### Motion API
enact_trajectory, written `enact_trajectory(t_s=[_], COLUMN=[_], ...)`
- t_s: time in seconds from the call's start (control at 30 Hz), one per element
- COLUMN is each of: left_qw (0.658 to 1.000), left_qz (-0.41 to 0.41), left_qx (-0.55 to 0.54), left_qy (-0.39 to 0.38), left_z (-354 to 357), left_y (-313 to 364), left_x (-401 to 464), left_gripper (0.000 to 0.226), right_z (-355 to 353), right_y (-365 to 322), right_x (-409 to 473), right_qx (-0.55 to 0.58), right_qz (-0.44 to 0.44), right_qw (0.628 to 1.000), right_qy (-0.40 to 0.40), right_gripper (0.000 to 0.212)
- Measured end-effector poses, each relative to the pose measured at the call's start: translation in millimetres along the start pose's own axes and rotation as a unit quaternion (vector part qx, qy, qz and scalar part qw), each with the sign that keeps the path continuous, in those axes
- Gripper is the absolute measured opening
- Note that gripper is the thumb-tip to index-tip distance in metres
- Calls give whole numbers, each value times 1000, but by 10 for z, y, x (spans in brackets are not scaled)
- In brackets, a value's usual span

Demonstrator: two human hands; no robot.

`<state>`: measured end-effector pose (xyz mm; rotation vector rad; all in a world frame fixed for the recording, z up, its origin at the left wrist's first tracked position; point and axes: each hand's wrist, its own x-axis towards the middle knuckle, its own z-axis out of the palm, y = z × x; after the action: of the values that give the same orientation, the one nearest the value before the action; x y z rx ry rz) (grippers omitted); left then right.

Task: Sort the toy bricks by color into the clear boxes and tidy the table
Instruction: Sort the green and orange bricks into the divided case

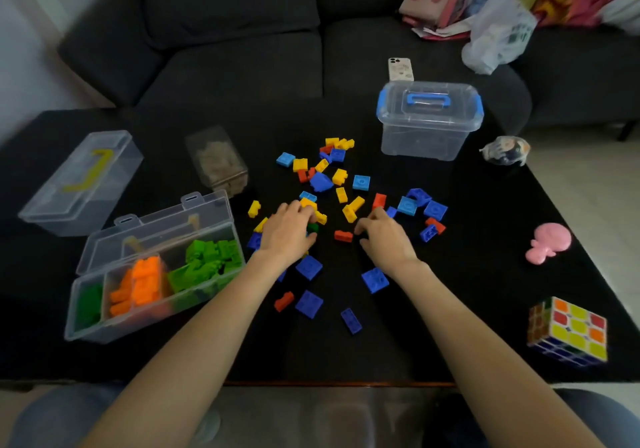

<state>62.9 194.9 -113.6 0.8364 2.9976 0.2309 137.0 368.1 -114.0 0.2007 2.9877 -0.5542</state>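
The left hand (290, 230) curls its fingers round a dark green brick (312, 228) in the brick pile (349, 205) on the bench (467, 326) — the right hand (382, 236) is curled too (holding what, I cannot tell). The open box (152, 267) sits left — green and orange inside.

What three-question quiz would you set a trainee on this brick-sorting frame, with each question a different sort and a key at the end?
1. True or false: the blue-handled box has its lid off.
2. Which bricks fill the middle compartment of the open divided box? A yellow; B orange; C blue.
3. Fill in: the left hand lies over a dark ____ brick.

Key
1. False: the lid is on, clips at both ends.
2. B: the orange bricks lie between dark green and light green bricks.
3. Green.
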Motion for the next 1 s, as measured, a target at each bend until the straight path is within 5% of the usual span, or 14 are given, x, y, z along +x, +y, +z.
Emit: enact_trajectory(t_s=[0.27, 0.43, 0.63, 0.8, 0.9, 1.0], left_qw=[998, 986, 931, 876, 878, 904], left_qz=[42, 46, -44, -219, -299, -290], left_qx=[-46, -118, -281, -304, -252, -208], left_qy=[7, 108, 227, 305, 276, 235], left_z=[63, -71, -510, -763, -803, -750], left_y=[81, 43, -461, -1411, -1939, -2262], left_x=[29, -219, -1028, -1811, -2062, -2118], left_gripper=[25, 17, 14, 21, 22, 18], right_z=[39, -90, -151, 54, 227, 425], right_y=[86, -3, -765, -1743, -2345, -2776], right_x=[8, 110, 36, -28, -76, -84], right_qx=[-19, -60, 100, 216, 245, 248], right_qz=[5, -44, -147, -218, -233, -242], right_qw=[991, 974, 974, 950, 941, 938], right_qy=[129, 212, 139, 61, 28, 14], right_gripper=[19, 29, 24, 23, 24, 22])
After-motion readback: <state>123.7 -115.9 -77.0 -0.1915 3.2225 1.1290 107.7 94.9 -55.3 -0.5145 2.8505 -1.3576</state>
